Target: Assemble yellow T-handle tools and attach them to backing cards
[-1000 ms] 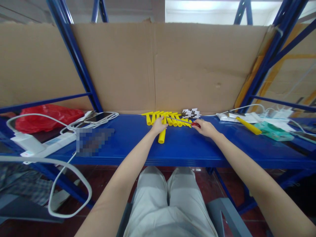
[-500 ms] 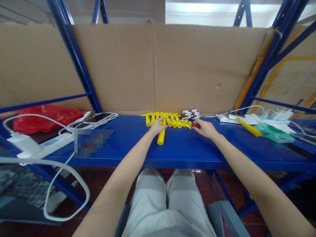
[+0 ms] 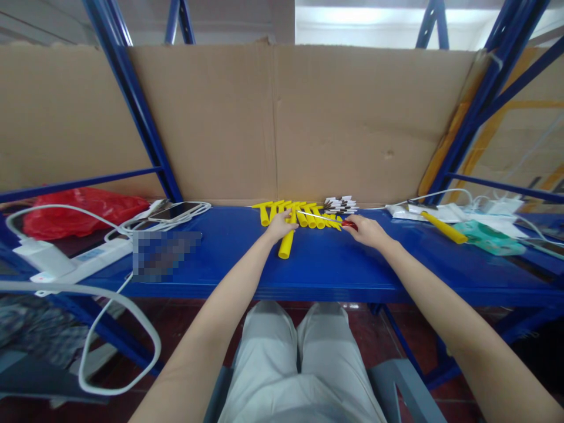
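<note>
My left hand [image 3: 279, 226] is closed around the upper part of a yellow tube [image 3: 286, 244], whose open lower end points toward me. In my right hand [image 3: 365, 230] is the red handle of a screwdriver [image 3: 324, 217]. Its thin metal shaft runs left, and the tip reaches the top of the held tube beside my left fingers; whether it enters the tube I cannot tell. Behind my hands lies a row of several yellow T-shaped pieces [image 3: 264, 215]. A small pile of white sticks with dark ends [image 3: 341, 205] is just right of that row.
At left on the blue table [image 3: 229, 258] are a red plastic bag [image 3: 83, 211], a power strip [image 3: 88, 258], a phone [image 3: 175, 211] and white cables. At right lie another yellow tube [image 3: 444, 227] and a green plastic packet [image 3: 489, 238]. A cardboard panel [image 3: 220, 123] stands behind.
The lower end of the held yellow tube has swung very slightly left, and the screwdriver shaft has shifted slightly. Both hands stay almost in place with the same grips.
</note>
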Tool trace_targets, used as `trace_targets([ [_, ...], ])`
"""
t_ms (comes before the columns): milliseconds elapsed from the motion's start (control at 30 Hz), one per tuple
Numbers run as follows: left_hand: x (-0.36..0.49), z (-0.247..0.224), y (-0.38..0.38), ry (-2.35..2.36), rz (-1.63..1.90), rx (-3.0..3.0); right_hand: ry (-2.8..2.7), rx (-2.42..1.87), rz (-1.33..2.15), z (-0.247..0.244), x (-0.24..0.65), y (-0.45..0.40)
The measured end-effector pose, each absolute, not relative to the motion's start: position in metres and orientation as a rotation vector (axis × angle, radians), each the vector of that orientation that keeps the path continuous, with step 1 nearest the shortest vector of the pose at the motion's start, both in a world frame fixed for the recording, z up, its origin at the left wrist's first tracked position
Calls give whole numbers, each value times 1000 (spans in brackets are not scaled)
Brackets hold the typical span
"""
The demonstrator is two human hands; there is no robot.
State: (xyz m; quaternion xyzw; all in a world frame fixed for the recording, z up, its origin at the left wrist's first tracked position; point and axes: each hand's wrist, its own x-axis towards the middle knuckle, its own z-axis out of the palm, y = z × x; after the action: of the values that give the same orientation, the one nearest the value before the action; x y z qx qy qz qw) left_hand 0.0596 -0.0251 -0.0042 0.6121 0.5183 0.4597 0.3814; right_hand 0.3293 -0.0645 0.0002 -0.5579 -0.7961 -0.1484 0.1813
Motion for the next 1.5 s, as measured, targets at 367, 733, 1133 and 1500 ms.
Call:
trace_targets([
  [367,57,2,-33,1271,1077,1471,-2240,-1527,-487,-1,334,-63],
  [733,58,3,-35,1272,1086,1468,-2283,-1596,-447,0,332,-65],
  [1133,59,5,-38,1273,1093,1477,-2210,-1614,-394,-1,331,-62],
  [1500,59,6,-38,1285,1090,1474,-2254,-1584,-461,0,330,-65],
])
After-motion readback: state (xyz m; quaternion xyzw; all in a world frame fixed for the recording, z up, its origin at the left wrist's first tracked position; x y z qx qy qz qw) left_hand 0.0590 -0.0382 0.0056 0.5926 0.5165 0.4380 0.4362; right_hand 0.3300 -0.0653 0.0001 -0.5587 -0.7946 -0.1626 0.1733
